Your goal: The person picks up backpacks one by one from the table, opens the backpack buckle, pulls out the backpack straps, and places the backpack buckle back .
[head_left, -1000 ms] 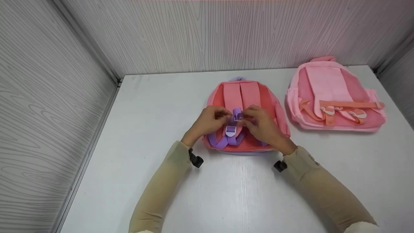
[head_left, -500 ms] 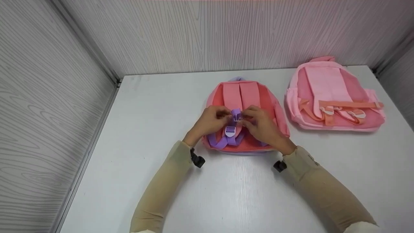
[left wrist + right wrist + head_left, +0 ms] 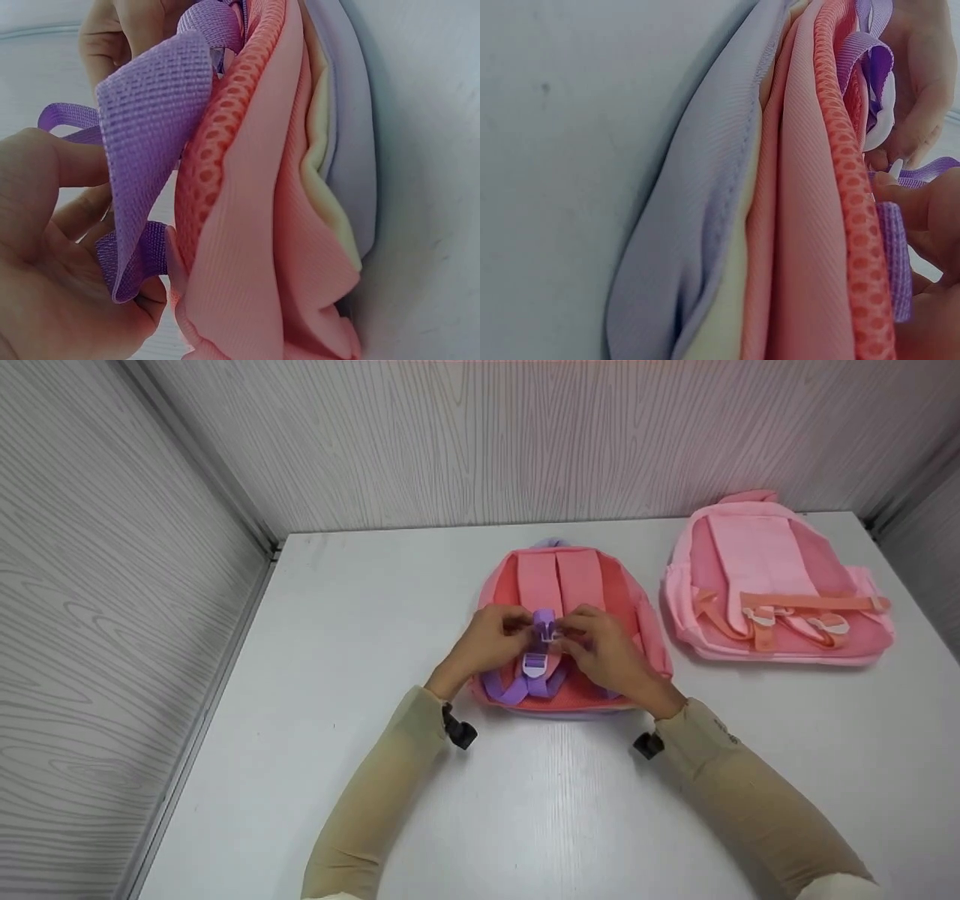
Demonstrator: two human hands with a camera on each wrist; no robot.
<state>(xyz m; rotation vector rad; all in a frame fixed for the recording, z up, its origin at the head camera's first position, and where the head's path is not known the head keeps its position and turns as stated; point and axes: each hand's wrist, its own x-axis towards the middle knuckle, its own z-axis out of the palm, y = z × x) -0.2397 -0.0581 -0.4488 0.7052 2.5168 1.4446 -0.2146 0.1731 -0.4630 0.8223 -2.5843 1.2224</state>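
Note:
A small coral backpack [image 3: 619, 585] lies on the table, mesh back and shoulder straps facing up. Over its middle, my left hand [image 3: 491, 639] pinches a purple webbing strap [image 3: 544, 617] from the left. From the other side my right hand [image 3: 600, 645] pinches the same piece at a small pale buckle [image 3: 550, 635], partly covered by fingertips. Just below sits a white strap buckle [image 3: 535, 664], threaded with purple webbing. A broad purple loop [image 3: 150, 135] passes in front of the left fingers in the left wrist view. The right wrist view shows the right thumb [image 3: 909, 202] near a white buckle tip.
A second, light pink backpack [image 3: 757, 555] lies to the right, with orange webbing [image 3: 810, 601] and white buckles across its lower back. White wood-grain panels [image 3: 465, 442] stand behind and at the left of the white table [image 3: 360, 607].
The purple strap and pale buckle between the fingers have shifted slightly left and turned more upright. Both hands stay nearly in place, and the backpacks have not moved.

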